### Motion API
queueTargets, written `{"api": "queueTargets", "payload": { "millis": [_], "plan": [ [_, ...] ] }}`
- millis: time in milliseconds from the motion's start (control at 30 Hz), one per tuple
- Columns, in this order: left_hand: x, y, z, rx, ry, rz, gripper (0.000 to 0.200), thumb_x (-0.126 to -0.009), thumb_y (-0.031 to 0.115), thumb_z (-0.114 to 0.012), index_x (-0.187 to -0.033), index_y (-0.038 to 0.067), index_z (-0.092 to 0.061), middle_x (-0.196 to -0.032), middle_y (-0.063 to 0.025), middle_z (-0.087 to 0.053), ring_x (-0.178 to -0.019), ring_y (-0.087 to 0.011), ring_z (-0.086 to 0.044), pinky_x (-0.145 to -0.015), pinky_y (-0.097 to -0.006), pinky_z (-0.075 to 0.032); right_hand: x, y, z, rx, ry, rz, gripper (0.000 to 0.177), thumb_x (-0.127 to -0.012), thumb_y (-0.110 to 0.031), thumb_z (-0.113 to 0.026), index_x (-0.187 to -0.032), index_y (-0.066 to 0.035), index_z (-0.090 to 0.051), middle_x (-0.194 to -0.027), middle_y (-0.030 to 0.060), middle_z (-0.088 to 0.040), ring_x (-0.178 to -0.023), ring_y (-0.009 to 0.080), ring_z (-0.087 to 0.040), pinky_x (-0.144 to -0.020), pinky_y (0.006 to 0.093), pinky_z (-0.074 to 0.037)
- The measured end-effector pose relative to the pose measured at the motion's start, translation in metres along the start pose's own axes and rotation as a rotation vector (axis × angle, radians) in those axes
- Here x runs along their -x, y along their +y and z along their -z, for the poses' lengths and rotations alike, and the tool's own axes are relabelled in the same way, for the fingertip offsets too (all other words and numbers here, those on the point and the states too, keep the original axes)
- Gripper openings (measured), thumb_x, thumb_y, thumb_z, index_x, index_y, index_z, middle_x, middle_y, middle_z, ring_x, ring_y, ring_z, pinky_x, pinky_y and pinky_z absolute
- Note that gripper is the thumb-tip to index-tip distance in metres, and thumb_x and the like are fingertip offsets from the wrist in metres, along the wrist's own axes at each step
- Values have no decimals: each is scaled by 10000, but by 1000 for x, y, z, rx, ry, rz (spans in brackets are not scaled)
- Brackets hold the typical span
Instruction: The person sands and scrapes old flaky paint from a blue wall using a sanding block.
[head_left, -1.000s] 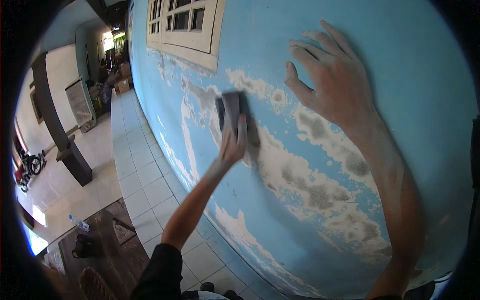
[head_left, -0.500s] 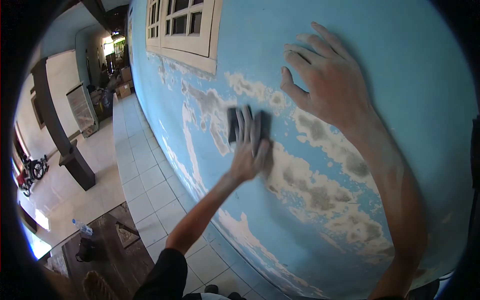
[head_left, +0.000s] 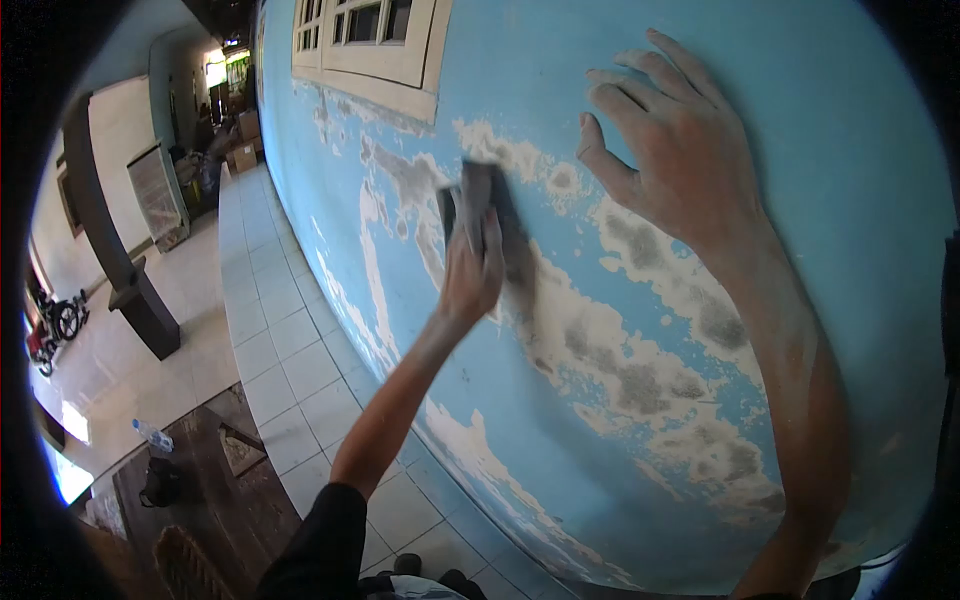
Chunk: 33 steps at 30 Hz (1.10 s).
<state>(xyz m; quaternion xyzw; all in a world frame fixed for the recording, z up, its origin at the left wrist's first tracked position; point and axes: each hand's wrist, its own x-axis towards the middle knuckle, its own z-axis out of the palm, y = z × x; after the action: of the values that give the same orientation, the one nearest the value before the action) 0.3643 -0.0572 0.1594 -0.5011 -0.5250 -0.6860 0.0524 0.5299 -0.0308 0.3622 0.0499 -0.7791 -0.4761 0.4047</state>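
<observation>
A blue wall (head_left: 600,320) with white and grey bare patches fills the middle and right. My left hand (head_left: 472,265) is closed around a dark, flat sanding pad (head_left: 483,185), which lies against the wall below the window; the fingers are slightly blurred. Higher up on the right, my right hand (head_left: 685,150) rests on the blue paint with its fingers spread and nothing in them. Pale dust covers the fingers of both hands.
A cream-framed window (head_left: 425,65) is at the top. White floor tiles (head_left: 300,360) run along the wall's foot. At the left are a dark pillar (head_left: 150,315), a motorbike (head_left: 55,325), a plastic bottle (head_left: 153,434) and a dark wooden surface (head_left: 205,500).
My left hand has moved a little left with the pad, whose tilt has changed. My right hand appears slightly farther right and up. The whole view has shifted slightly.
</observation>
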Motion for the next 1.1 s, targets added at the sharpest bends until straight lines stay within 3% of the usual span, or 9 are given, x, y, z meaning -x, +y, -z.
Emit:
{"api": "queueTargets", "payload": {
  "millis": [33, 233, 367, 400, 433, 633, 900, 1000, 1100],
  "plan": [
    [-18, -1, -1, -165, 147, -170, 511, -1030, 304, -291, -1328, -107, -349, -1238, -351, -490, -1180, -444, -486, -989, -456, -376, 0, 1, -1, 13, 6, -4, 191, -852, -188, -581, -897, -32, -682, -966, 74, -692, -1028, 220, -603, -1072, 406, -382],
    [22, -14, -4, -319, -12, -297, 515, -1006, 152, -296, -1487, 10, -177, -1539, -249, -128, -1422, -424, -90, -1154, -513, -119, 0, 1, 1, 12, -2, -10, 187, -846, -185, -589, -893, -29, -680, -961, 76, -693, -1016, 220, -608, -1063, 405, -390],
    [-3, -30, -1, -137, -7, -40, 530, -1033, 304, -260, -1455, -17, -245, -1440, -271, -334, -1331, -417, -339, -1090, -436, -305, 1, 0, -2, -9, 14, -14, 177, -843, -174, -589, -872, -23, -677, -948, 79, -693, -994, 226, -613, -1057, 405, -396],
    [-19, -15, 5, 44, 7, 58, 511, -1011, 169, -315, -1477, -1, -194, -1526, -245, -186, -1418, -392, -159, -1167, -440, -114, 0, 1, -1, -15, 9, -6, 177, -843, -174, -589, -872, -23, -677, -948, 79, -693, -994, 226, -613, -1057, 405, -396],
    [-21, -16, 5, 40, 7, 63, 511, -1011, 169, -315, -1477, -1, -194, -1526, -245, -186, -1418, -392, -159, -1167, -440, -114, -1, 1, 1, -6, -10, -7, 178, -845, -175, -587, -871, -25, -680, -949, 76, -694, -991, 222, -615, -1059, 404, -396],
    [12, -15, 9, -461, 13, -354, 500, -986, 65, -330, -1471, -3, -230, -1532, -248, -159, -1435, -379, -74, -1171, -475, -80, -1, 1, 1, 24, -18, -15, 187, -851, -183, -581, -884, -33, -687, -958, 67, -697, -994, 216, -615, -1058, 407, -398],
    [-1, -9, 12, -433, 27, -439, 538, -972, 30, -357, -1486, 23, -197, -1535, -288, -23, -1409, -434, -147, -1112, -536, -241, 5, 1, -10, 60, 35, -9, 190, -842, -218, -611, -785, -59, -699, -842, 76, -708, -959, 194, -636, -1068, 371, -374],
    [12, -10, 10, -351, -54, -340, 492, -1011, 158, -267, -1472, -6, -215, -1538, -269, -88, -1434, -414, -4, -1135, -576, -39, 4, 1, -7, 44, 9, 7, 187, -842, -208, -610, -772, -59, -699, -826, 80, -707, -917, 197, -643, -1064, 373, -376],
    [-23, -7, 13, -524, 20, -404, 553, -973, 36, -362, -1496, 44, -183, -1536, -291, 18, -1409, -453, -128, -1112, -545, -209, 1, 1, -8, 32, -3, -14, 189, -840, -207, -609, -761, -61, -699, -810, 82, -704, -895, 197, -641, -1059, 374, -380]
  ]
}}
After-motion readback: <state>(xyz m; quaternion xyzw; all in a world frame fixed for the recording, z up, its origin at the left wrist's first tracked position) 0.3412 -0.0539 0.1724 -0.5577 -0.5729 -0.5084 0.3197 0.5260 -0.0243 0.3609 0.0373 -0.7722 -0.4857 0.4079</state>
